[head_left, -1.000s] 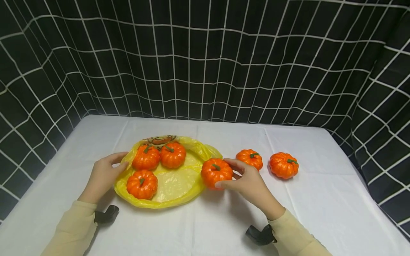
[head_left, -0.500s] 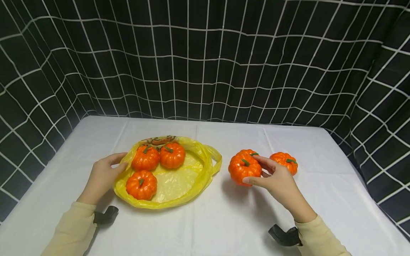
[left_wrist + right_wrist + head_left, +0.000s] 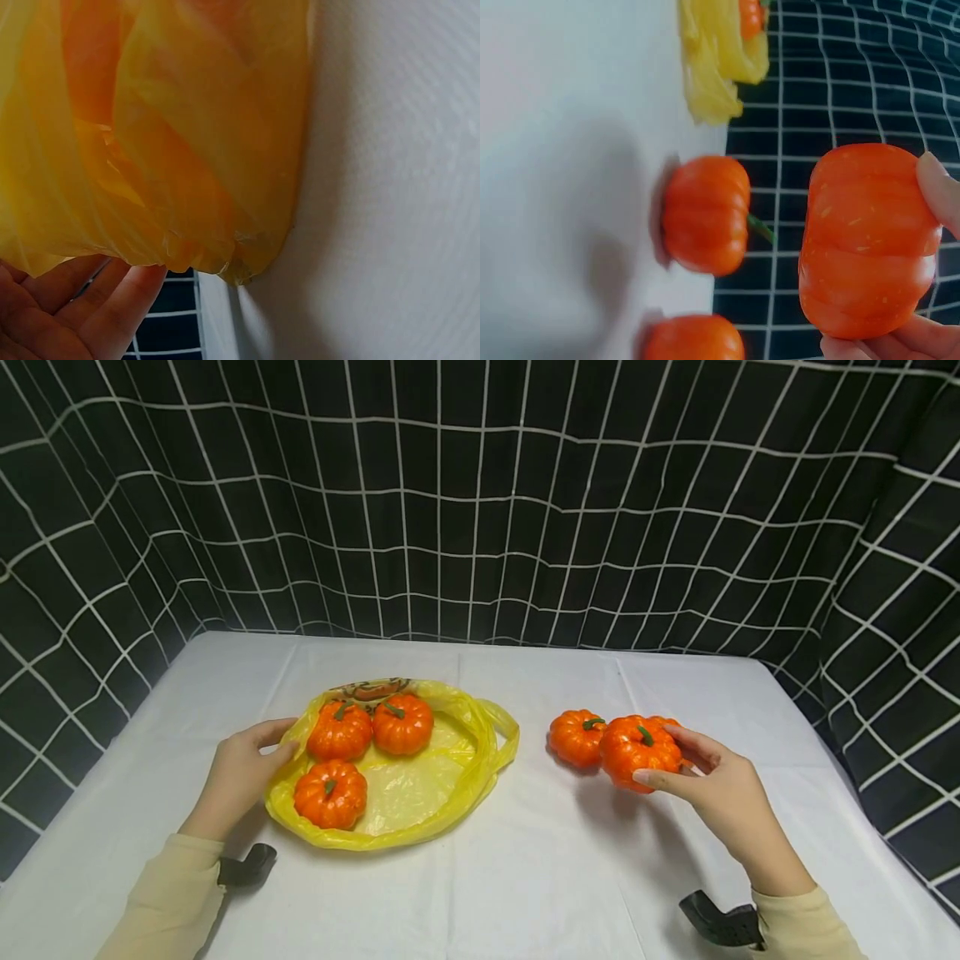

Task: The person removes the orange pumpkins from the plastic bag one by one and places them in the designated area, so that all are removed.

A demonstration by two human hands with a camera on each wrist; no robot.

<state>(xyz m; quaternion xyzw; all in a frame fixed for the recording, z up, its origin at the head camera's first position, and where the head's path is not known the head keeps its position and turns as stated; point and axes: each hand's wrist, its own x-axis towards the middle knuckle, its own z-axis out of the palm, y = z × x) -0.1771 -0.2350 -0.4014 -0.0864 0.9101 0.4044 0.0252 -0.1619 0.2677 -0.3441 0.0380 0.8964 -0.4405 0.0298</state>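
Observation:
Raised above the table, an orange mini pumpkin [image 3: 637, 752] with a green stem is gripped between thumb and fingers of my right hand [image 3: 723, 793]. In the right wrist view the held pumpkin [image 3: 870, 240] fills the middle right. On the left lies a yellow plastic bag [image 3: 405, 802], its mouth spread wide, with three pumpkins [image 3: 330, 793] inside. My left hand [image 3: 247, 768] holds the bag's left rim; in the left wrist view its fingers [image 3: 124, 307] go behind the thin plastic, so their tips are hidden.
Just left of the held pumpkin, another pumpkin [image 3: 576, 737] sits on the white-covered table [image 3: 480, 893]. One more pumpkin [image 3: 694, 341] is mostly hidden behind the held one in the head view. A bag handle [image 3: 506, 731] sticks out to the right. Black gridded cloth [image 3: 480, 510] surrounds the table.
My right hand has carried the held pumpkin rightward, from beside the bag's right edge, past one pumpkin, to in front of the far right one. My left hand and the bag stay put.

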